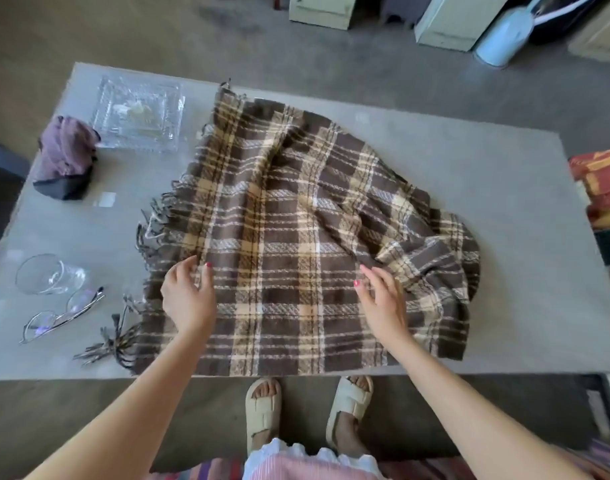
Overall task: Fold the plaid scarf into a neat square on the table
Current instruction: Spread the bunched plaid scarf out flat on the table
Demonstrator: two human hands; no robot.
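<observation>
A brown, cream and tan plaid scarf (296, 233) lies spread over the middle of the grey table (504, 188), with a dark fringe along its left edge and bunched wrinkles at its right side. My left hand (187, 296) hovers over the scarf's near-left part, fingers apart, palm down. My right hand (383, 299) hovers over the near-right part beside the rumpled folds, fingers also spread. Neither hand grips the cloth.
On the table's left side stand a clear glass tray (139, 114), a purple and black pouch (64, 157), an overturned drinking glass (49, 274) and a pair of eyeglasses (63, 315). My feet in cream sandals (307, 410) stand at the near edge.
</observation>
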